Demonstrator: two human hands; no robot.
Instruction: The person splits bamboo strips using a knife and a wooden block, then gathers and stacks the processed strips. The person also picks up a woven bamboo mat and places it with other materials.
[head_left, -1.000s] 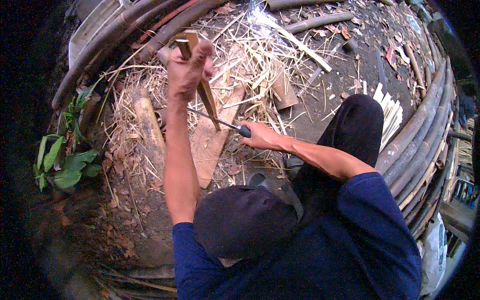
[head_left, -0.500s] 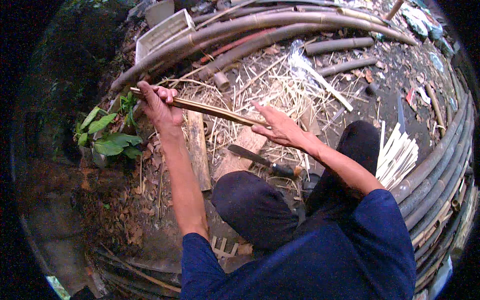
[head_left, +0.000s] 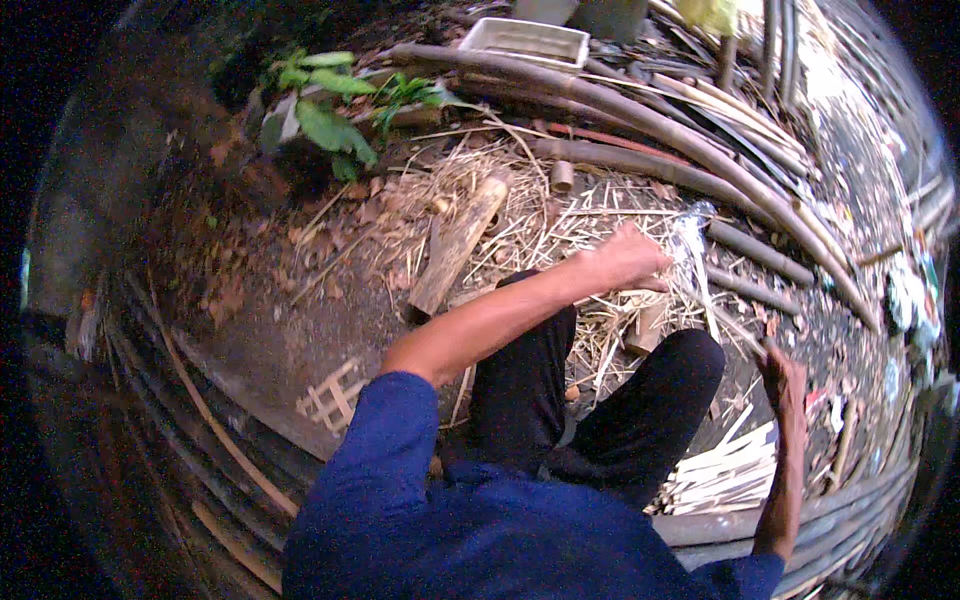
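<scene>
Presently, both hands are held well apart. The left hand [head_left: 628,258] is loosely curled above the shavings [head_left: 590,345], near some clear plastic [head_left: 688,232]; the right hand [head_left: 785,375] is placed to the right of the knees [head_left: 695,360], and its grip is not clearly shown. Whether anything is held by either hand cannot be told. The pale strips [head_left: 720,478] are heaped beside the right forearm [head_left: 784,490]. For good work, the knees should be avoided, the strips should not be brushed aside, and any piece should be gripped firmly before force is applied.
</scene>
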